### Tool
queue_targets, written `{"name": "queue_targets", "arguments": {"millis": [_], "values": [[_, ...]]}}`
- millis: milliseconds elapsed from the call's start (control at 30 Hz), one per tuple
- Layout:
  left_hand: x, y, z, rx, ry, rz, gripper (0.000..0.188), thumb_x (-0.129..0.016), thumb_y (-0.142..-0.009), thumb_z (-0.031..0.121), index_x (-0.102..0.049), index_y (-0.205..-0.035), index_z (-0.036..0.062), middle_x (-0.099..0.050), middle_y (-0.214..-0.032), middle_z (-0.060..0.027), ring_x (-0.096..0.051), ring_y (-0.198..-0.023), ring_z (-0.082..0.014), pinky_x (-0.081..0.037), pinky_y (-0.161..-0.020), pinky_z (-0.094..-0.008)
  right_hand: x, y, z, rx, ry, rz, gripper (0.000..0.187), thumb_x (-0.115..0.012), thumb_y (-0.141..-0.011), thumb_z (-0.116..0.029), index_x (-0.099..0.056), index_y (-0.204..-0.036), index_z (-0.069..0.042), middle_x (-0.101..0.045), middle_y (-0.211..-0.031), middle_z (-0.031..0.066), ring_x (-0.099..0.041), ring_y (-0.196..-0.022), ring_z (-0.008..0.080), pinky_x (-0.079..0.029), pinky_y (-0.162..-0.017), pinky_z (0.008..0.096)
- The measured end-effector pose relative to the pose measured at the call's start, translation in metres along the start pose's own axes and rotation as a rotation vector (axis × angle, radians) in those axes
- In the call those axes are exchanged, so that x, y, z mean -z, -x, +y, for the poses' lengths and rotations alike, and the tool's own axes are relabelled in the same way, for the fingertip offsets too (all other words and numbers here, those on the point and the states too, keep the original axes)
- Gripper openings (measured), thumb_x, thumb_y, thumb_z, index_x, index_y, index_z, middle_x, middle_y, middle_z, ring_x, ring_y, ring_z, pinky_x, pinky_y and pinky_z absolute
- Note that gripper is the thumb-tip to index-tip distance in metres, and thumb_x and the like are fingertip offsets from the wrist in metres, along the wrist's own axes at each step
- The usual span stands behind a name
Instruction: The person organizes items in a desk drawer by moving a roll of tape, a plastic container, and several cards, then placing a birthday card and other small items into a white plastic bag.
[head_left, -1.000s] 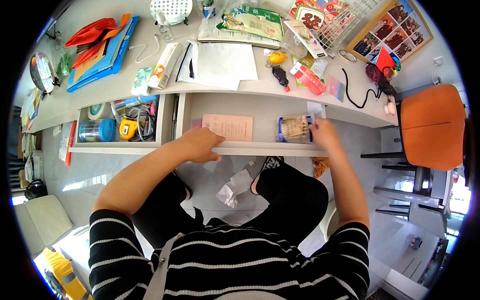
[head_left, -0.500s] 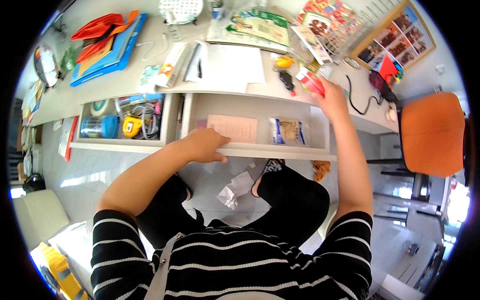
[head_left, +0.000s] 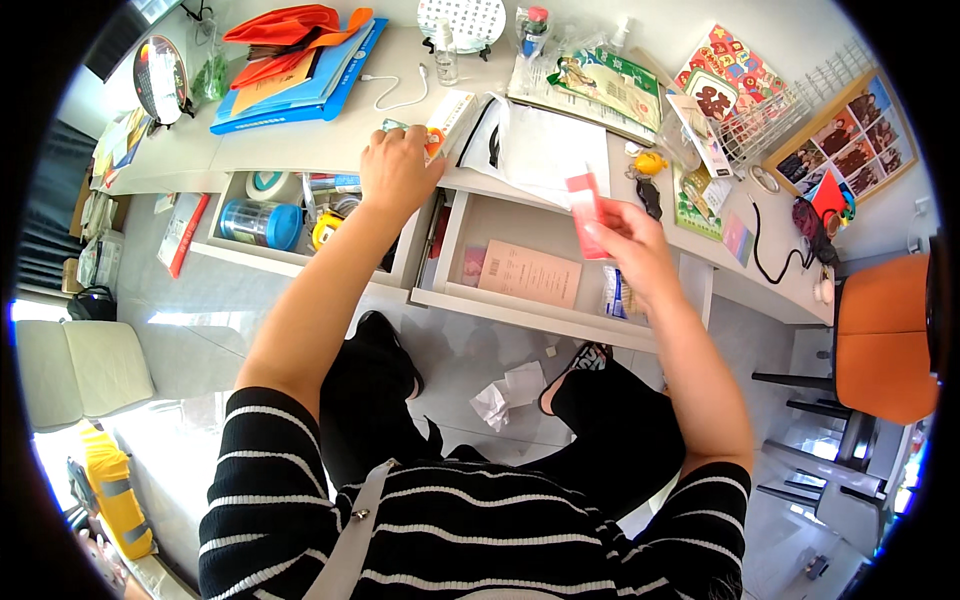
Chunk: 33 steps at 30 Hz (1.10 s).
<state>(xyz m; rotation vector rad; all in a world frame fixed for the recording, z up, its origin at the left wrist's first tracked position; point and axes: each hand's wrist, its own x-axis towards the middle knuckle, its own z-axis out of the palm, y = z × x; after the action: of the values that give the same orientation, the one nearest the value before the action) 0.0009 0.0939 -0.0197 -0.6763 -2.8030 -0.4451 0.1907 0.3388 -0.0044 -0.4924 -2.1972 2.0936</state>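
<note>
My right hand point(head_left: 637, 243) pinches a small red-and-white box point(head_left: 588, 222), blurred, above the open drawer point(head_left: 440, 285). My left hand point(head_left: 398, 168) has its fingers curled over a small pale green box point(head_left: 393, 125) at the desk's front edge, and hides most of it. Beside those fingers lies a long white box with an orange patch point(head_left: 452, 115). Inside the drawer are a pink printed booklet point(head_left: 530, 272) and a clear packet with blue edges point(head_left: 617, 293), partly behind my right hand.
A second open drawer point(head_left: 238, 250) on the left holds a blue-lidded jar point(head_left: 262, 223) and a yellow tape measure point(head_left: 326, 230). On the desk lie white papers point(head_left: 550, 145), blue folders point(head_left: 300, 98) and keys with a yellow fob point(head_left: 650, 163). Crumpled paper point(head_left: 508, 393) is on the floor.
My left hand has gone from the drawer's front edge up to the boxes on the desk. My right hand has brought the red-and-white box from the desk's right side to above the drawer.
</note>
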Motion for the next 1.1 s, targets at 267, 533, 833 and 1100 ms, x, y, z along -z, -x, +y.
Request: {"name": "queue_targets", "arguments": {"millis": [267, 533, 833, 1100], "values": [[0.051, 0.054, 0.047, 0.464, 1.357, -0.571, 0.037, -0.064, -0.086, 0.023, -0.056, -0.115, 0.002, -0.061, -0.094, -0.0009, -0.055, -0.085, -0.0077, -0.046, -0.072, -0.0228, -0.052, 0.002, -0.013, -0.232, -0.563, -0.115, 0.04, -0.062, -0.087, -0.024, -0.053, -0.118, -0.001, -0.059, -0.107, 0.0057, -0.058, -0.097, 0.0145, -0.05, -0.081, 0.0294], [0.021, 0.108, 0.092, -0.014, 0.985, -0.83, 0.036, -0.065, -0.084, 0.019, -0.058, -0.114, 0.0007, -0.064, -0.106, -0.0089, -0.06, -0.095, -0.0173, -0.047, -0.082, -0.0286, -0.022, 0.032, -0.003, 0.016, 0.21, -0.155, 0.048, -0.072, -0.073, -0.02, -0.053, -0.112, -0.001, -0.063, -0.093, 0.0079, -0.06, -0.083, 0.0165, -0.049, -0.074, 0.0314], [-0.036, 0.092, 0.108, -0.535, 0.439, -0.814, 0.038, -0.063, -0.083, 0.027, -0.061, -0.113, 0.0042, -0.059, -0.116, -0.0171, -0.055, -0.108, -0.0319, -0.043, -0.093, -0.0374, 0.13, 0.043, 0.039, -0.092, 1.131, -0.154, 0.036, -0.064, -0.07, -0.008, -0.058, -0.105, -0.011, -0.064, -0.093, 0.0163, -0.06, -0.09, 0.0344, -0.048, -0.075, 0.0414], [-0.055, 0.109, 0.163, -0.521, 0.385, -1.073, 0.06, -0.05, -0.088, 0.053, -0.057, -0.118, 0.0008, -0.056, -0.119, -0.0215, -0.052, -0.111, -0.0354, -0.041, -0.095, -0.0413, 0.133, 0.015, 0.1, -0.06, 1.402, 0.183, 0.043, -0.063, -0.073, -0.011, -0.053, -0.114, -0.006, -0.06, -0.109, 0.0168, -0.055, -0.103, 0.0343, -0.046, -0.087, 0.0418]]}}
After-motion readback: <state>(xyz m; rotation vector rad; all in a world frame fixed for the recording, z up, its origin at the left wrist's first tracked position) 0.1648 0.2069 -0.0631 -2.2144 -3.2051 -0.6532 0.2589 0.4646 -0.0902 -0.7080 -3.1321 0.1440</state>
